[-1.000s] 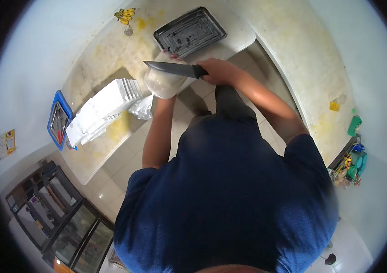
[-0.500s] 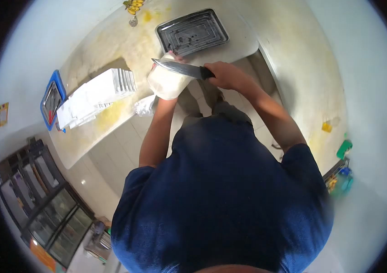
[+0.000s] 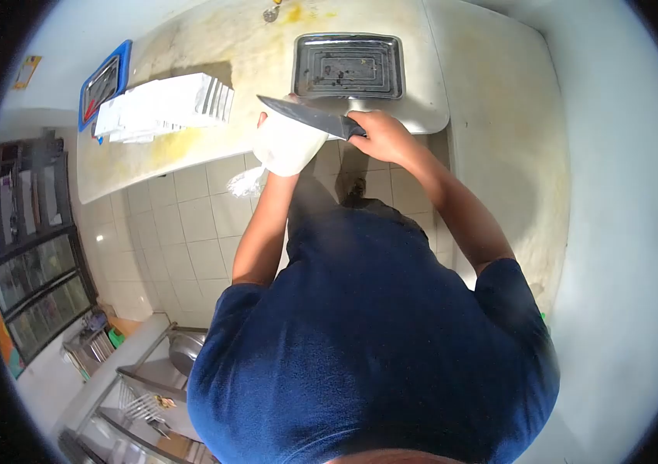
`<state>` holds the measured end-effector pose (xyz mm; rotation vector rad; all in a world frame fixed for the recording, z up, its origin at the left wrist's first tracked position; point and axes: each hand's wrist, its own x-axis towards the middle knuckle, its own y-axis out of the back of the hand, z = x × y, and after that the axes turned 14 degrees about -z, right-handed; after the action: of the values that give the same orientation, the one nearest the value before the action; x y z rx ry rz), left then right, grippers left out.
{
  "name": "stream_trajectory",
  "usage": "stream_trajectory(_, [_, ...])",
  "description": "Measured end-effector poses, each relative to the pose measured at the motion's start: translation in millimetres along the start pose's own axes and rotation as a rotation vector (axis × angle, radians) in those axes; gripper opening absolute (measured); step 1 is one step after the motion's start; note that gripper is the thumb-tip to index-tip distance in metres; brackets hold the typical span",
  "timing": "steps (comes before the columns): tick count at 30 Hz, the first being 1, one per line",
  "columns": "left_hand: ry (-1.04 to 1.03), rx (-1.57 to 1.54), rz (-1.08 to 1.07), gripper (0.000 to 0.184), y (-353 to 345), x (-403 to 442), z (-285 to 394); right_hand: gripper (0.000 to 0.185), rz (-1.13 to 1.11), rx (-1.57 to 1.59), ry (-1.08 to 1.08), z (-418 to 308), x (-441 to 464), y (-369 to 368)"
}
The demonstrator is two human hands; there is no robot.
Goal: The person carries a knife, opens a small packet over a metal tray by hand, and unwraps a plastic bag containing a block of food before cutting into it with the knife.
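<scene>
A large knife with a dark handle is in my right hand, its blade pointing left. The blade lies across the top of a pale, rounded bundle that looks wrapped in clear plastic. Under and around this bundle is my left hand, mostly hidden, with only a fingertip or two showing at its edge. A loose, crinkled plastic end hangs at the bundle's lower left. Just beyond the knife, a dark rectangular tray with dark bits in it rests on the counter.
The stained pale counter runs across the front and joins another counter at the right. A stack of white boxes stands at the left, beside a blue-rimmed tray. Racks and a metal bowl are at lower left.
The whole view has swung round, so the counter now runs nearly level and the tray appears lower. The knife stays over the bundle, its blade tilting more downward to the right.
</scene>
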<state>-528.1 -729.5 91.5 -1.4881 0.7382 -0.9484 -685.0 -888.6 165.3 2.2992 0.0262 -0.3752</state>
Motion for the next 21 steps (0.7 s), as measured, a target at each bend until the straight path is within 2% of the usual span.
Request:
stream_trajectory(1, [0.036, -0.047, -0.108, 0.061, 3, 0, 1, 0.04, -0.043, -0.045, -0.016, -2, 1, 0])
stream_trajectory(3, [0.01, -0.028, -0.129, 0.061, 3, 0, 5, 0.04, -0.126, -0.137, -0.047, -9, 5, 1])
stream_trajectory(4, [-0.002, -0.017, -0.139, 0.062, 1, 0, 8, 0.04, -0.089, -0.121, -0.019, -11, 6, 1])
stream_trajectory(6, [-0.075, 0.118, -0.036, 0.061, -4, -4, 15, 0.039, -0.021, -0.086, 0.041, -14, 9, 0])
stream_trajectory(8, [-0.135, 0.239, 0.02, 0.062, -7, -7, 23, 0.041, -0.062, -0.067, 0.048, -16, 19, 2])
stream_trajectory(11, [-0.083, 0.134, -0.131, 0.064, -4, -10, 34, 0.041, -0.131, -0.104, 0.086, -22, 28, 5])
stream_trajectory(13, [-0.119, 0.137, -0.085, 0.063, 1, -20, 37, 0.041, -0.207, -0.1, 0.091, -27, 33, 5])
stream_trajectory(14, [-0.137, 0.141, -0.068, 0.062, 3, -22, 40, 0.04, -0.175, -0.098, 0.102, -28, 37, 5])
stream_trajectory(16, [-0.15, 0.16, -0.094, 0.062, 6, -27, 45, 0.039, -0.108, -0.085, 0.119, -30, 37, -1])
stream_trajectory(19, [-0.154, 0.184, -0.126, 0.062, 12, -35, 48, 0.028, -0.163, -0.2, 0.118, -40, 34, -3])
stream_trajectory(21, [-0.154, 0.159, -0.159, 0.063, 17, -42, 47, 0.028, -0.171, -0.158, 0.112, -40, 34, -12])
